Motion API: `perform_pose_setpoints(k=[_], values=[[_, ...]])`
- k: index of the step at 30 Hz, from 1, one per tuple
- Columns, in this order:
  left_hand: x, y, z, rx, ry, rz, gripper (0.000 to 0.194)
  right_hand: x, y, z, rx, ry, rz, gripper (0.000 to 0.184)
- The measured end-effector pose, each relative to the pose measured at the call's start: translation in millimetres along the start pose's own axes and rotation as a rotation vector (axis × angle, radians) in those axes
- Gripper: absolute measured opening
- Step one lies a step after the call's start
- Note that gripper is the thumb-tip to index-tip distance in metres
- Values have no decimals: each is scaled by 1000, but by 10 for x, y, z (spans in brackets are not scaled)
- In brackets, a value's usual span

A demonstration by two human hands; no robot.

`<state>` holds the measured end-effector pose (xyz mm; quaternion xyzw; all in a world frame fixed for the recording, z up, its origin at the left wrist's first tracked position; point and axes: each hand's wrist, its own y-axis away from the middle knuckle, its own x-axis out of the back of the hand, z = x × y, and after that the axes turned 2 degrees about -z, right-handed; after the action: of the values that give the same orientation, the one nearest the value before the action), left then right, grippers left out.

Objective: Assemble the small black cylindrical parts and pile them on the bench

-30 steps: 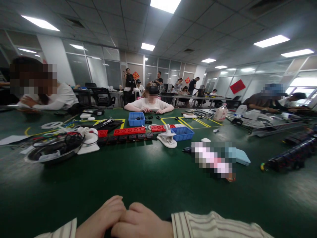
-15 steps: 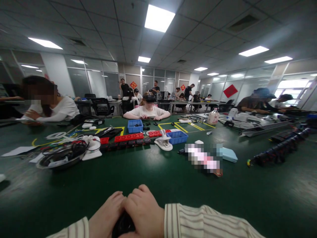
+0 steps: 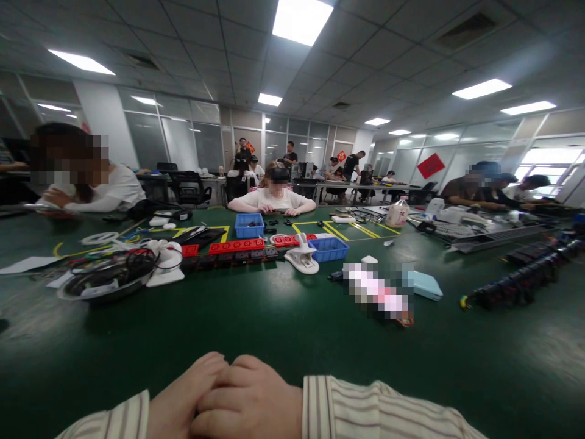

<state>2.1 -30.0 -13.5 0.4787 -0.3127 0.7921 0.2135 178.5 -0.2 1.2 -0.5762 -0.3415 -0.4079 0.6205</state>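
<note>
At the near edge of the green table, my left hand and my right hand are pressed together, fingers curled. The right hand lies partly over the left, its knuckles towards the camera. Both wrists come out of striped cream sleeves. Whatever lies between the palms is covered by the fingers, so I cannot make it out. A light blue case lies beyond the hands to the right, beside a blurred-out object with a dark end.
Further off are red socket strips, a white clip stand, blue bins and a metal bowl of cables. A long dark cable bundle lies on the right. A person sits opposite; others sit at both sides.
My right hand has turned and closed further over my left. The black object seen between them before is now hidden. The view has shifted slightly.
</note>
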Motion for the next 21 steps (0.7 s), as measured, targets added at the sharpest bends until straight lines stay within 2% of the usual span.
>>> perform_pose_setpoints(k=[5,7,10,14,16,19,21], values=[[-69,98,-58,51,47,-7,69,-111,25,-42,-249,14,76,39],[-102,141,-68,56,38,18,71,-180,17,-55,-308,36,84,40],[-118,164,-53,67,29,44,68,-254,-6,-56,-325,92,86,43],[-40,85,-4,91,93,13,44,-253,-17,-35,-224,90,125,41],[24,27,15,85,134,-56,37,-221,-7,-23,-144,33,129,33],[98,-33,29,82,157,-149,29,-143,11,-10,-42,-50,43,19],[117,-48,31,111,136,-156,25,-75,18,-9,25,-63,-47,15]])
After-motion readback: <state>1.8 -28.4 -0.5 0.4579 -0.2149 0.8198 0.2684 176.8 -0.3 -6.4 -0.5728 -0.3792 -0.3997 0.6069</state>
